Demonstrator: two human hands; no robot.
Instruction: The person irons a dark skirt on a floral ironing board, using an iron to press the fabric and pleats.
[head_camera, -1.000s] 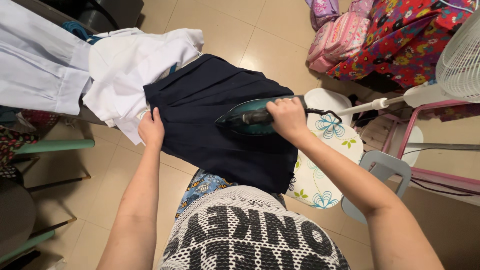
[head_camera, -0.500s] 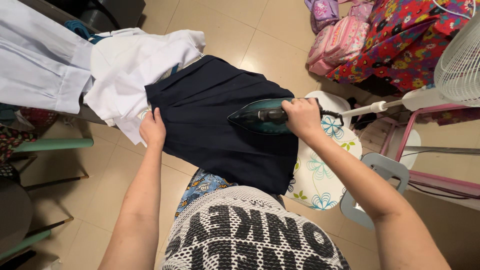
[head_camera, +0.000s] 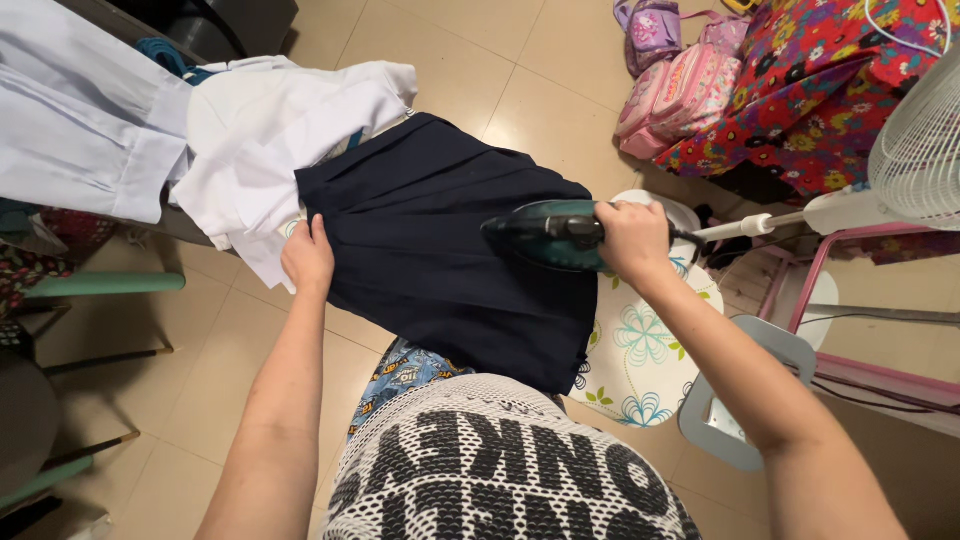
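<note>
The right hand is wrapped tight around the handle of the teal iron, heavy and hot-soled, at the right edge of the soft navy pleated skirt on the ironing board; the left hand lies flat, pinning the limp cloth's left edge

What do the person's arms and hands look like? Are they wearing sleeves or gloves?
Both arms are bare from above the elbow down, with no sleeves showing. The left hand and the right hand have no gloves, and no watch or bracelet shows on either wrist. The only clothing near the arms is a white netted top with big black letters.
</note>
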